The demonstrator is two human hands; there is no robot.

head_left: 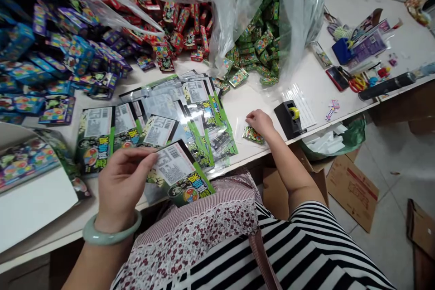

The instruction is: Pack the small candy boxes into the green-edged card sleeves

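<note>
My left hand (124, 176) pinches a flat printed bag (180, 172) by its upper left corner. The bag is green and black with a white barcode label, and hangs tilted over the table's front edge. On the table, my right hand (261, 123) has its thumb and fingertips pressed together; what is between them is too small to make out. Just below that hand lies a small green packet (253, 135), with clear plastic about it. Beyond my left hand, several similar printed bags (163, 99) lie overlapping in a loose spread.
A black tape dispenser (288, 120) stands right of my right hand, beside white strips (299, 102). Purple and blue boxes (78, 54), red boxes (183, 27) and green packets (261, 45) are heaped behind. An open white carton (34, 208) is at left, scissors (356, 84) at right.
</note>
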